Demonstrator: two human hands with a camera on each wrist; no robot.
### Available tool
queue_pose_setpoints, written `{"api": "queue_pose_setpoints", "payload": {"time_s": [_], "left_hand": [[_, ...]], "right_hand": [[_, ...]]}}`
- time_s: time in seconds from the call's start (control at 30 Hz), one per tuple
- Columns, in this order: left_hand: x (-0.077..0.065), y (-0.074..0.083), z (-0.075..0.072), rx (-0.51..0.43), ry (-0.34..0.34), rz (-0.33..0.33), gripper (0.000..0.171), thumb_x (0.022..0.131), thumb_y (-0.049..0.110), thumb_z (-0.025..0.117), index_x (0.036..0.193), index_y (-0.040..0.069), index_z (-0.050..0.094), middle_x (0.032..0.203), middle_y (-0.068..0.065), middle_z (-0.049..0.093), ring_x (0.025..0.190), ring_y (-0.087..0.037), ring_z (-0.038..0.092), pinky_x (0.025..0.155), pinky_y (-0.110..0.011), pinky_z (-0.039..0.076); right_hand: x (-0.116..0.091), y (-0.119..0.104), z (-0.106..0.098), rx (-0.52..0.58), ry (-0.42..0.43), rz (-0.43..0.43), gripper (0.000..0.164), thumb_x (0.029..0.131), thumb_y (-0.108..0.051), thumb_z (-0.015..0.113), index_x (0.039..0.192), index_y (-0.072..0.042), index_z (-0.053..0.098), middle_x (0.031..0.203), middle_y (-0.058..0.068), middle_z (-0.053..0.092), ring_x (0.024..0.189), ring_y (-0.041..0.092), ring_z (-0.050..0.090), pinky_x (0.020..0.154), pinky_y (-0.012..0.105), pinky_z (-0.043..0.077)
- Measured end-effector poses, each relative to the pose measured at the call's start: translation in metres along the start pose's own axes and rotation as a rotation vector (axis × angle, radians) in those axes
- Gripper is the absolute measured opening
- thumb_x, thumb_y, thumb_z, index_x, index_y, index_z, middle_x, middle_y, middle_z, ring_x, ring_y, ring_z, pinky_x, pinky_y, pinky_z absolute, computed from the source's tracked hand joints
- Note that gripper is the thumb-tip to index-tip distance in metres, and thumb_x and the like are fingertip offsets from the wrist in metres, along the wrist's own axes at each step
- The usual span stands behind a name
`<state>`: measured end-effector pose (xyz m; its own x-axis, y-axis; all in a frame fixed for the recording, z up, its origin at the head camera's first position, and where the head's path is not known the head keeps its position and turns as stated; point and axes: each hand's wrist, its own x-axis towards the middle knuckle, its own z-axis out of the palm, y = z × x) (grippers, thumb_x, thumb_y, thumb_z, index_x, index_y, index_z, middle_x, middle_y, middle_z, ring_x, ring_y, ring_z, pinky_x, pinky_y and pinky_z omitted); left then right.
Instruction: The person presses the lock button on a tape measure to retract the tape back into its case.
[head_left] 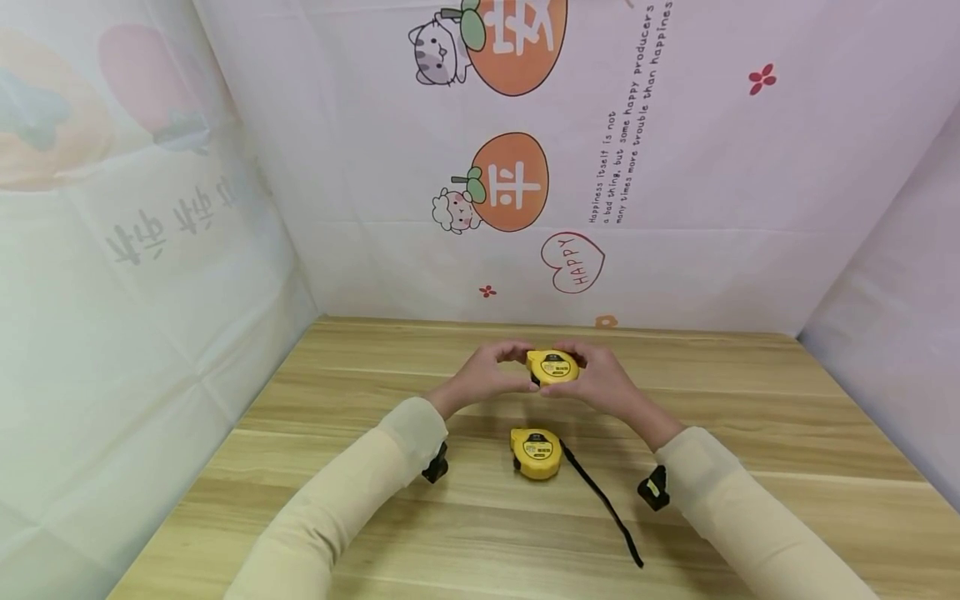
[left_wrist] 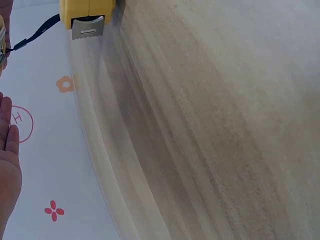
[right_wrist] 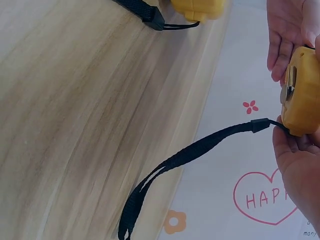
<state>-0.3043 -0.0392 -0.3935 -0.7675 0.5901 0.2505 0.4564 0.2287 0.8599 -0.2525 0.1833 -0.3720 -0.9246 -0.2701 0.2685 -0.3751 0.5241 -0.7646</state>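
Note:
A yellow tape measure (head_left: 553, 367) with a black label is held up over the back of the table. My right hand (head_left: 600, 379) grips its right end, thumb below and fingers above. Around the left end my left hand (head_left: 487, 372) curves loosely, fingers and thumb spread apart. In the left wrist view a gap shows between this left hand (left_wrist: 9, 165) and the case. From the held tape measure (right_wrist: 302, 92) a black wrist strap (right_wrist: 195, 152) hangs down. A second yellow tape measure (head_left: 537, 454) lies on the table below the hands, its metal hook (left_wrist: 88, 30) showing.
The second tape measure's black strap (head_left: 603, 497) stretches toward the front right of the wooden table (head_left: 337, 517). White printed cloth (head_left: 375, 167) stands behind the table and at both sides. Black wrist cameras (head_left: 654, 489) sit under both sleeves.

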Motion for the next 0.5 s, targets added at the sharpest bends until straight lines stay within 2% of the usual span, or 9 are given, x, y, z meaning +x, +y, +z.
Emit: {"api": "queue_pose_setpoints", "payload": {"time_s": [0.27,0.5], "left_hand": [[-0.0027,-0.0018,0.0020,0.040,0.017,0.002,0.052,0.077,0.027,0.085,0.123,0.014,0.064,0.110,0.008,0.064,0.114,-0.015,0.054,0.104,-0.055,0.034],[-0.0031,-0.0097,0.0009,0.040,0.016,0.019,0.052,0.077,0.025,0.085,0.123,0.013,0.063,0.110,0.007,0.064,0.114,-0.016,0.055,0.104,-0.056,0.034]], "right_hand": [[0.0009,0.0048,0.0016,-0.017,-0.014,-0.025,0.072,0.069,-0.023,0.091,0.127,0.004,0.057,0.119,0.015,0.062,0.101,0.027,0.059,0.084,0.040,0.051],[0.0032,0.0085,0.0030,-0.021,-0.064,-0.047,0.076,0.069,-0.019,0.091,0.129,0.007,0.054,0.124,0.019,0.059,0.111,0.034,0.057,0.097,0.048,0.044]]}}
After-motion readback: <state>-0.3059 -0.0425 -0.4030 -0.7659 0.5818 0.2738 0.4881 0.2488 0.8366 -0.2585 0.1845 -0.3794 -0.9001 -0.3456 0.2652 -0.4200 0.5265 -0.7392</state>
